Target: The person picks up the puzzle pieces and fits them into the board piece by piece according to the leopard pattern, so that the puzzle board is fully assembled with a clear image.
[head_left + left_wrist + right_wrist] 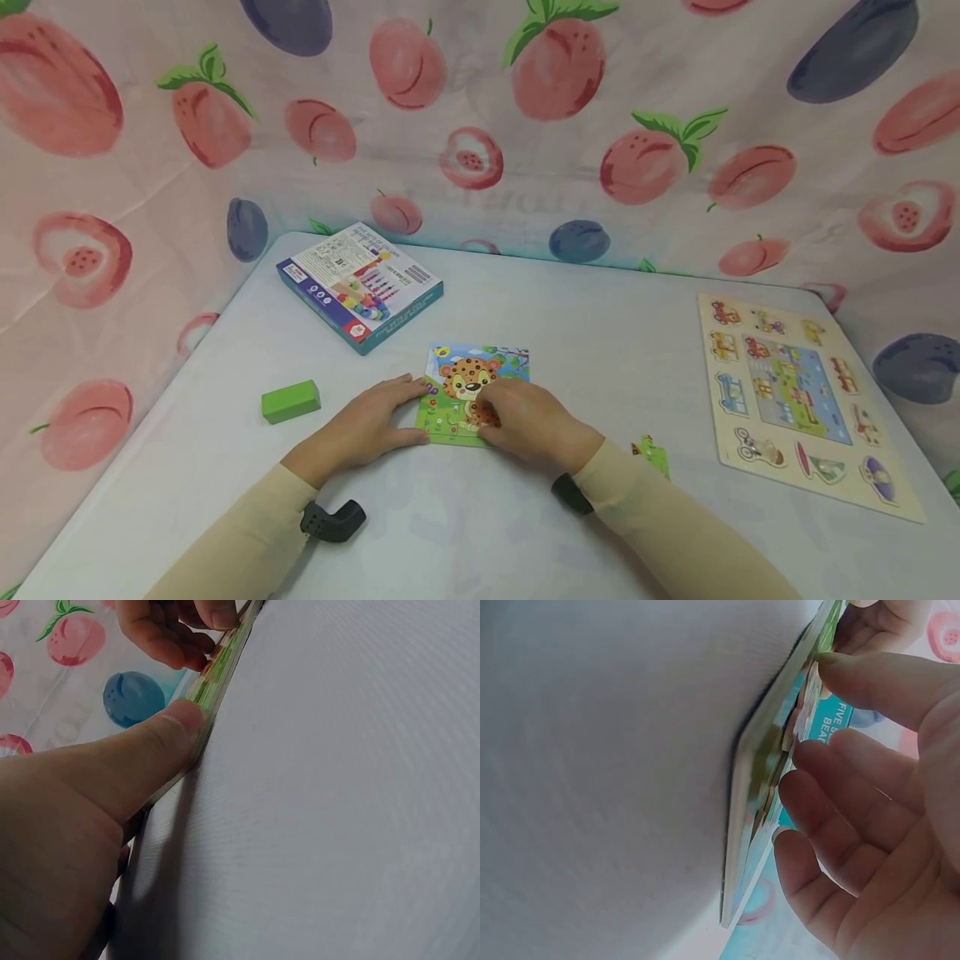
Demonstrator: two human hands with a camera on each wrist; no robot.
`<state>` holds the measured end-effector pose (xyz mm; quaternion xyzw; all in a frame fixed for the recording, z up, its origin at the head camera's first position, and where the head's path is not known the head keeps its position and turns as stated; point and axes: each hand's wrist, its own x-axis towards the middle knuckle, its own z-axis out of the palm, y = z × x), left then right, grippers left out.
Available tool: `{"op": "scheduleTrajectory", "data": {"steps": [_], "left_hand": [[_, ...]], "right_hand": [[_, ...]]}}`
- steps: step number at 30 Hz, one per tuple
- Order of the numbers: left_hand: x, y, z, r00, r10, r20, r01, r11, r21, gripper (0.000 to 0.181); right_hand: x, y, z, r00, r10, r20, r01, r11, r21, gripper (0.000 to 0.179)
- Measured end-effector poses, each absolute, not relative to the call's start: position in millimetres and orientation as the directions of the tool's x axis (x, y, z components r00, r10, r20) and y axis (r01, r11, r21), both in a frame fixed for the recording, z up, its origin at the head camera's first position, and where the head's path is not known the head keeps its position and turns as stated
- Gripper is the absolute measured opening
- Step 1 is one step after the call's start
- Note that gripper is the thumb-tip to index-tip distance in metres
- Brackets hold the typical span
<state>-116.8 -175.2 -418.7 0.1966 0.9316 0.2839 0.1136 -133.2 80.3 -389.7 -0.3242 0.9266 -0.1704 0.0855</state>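
A leopard jigsaw puzzle (456,382) in a thin board lies flat on the table in the head view. At its left edge my left hand (375,421) rests, with fingers and thumb fairly straight; the left wrist view shows the thumb (184,716) pressing the rim. Over the puzzle's lower right, my right hand (528,421) has bent fingers and pinches a puzzle piece (807,701) at the leopard's body. The hand hides part of that piece and the board's right side. A loose green puzzle piece (656,457) lies beside my right sleeve.
Left of my left hand lies a green block (291,402). A flat toy box (360,283) stands behind it. At the right lies a wooden vehicle puzzle board (806,400). A fruit-patterned cloth (525,167) hangs behind the white table (585,325).
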Motion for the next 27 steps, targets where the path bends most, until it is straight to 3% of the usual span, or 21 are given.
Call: {"op": "scheduleTrajectory", "data": {"steps": [27], "left_hand": [[-116.6,-175.0,-419.1,-0.901,0.421,-0.108,0.289,0.765,0.575,0.069]], "right_hand": [[-132.0,78.9,-390.0,-0.775,-0.63,-0.042,-0.573,0.729,-0.375,0.012]]}}
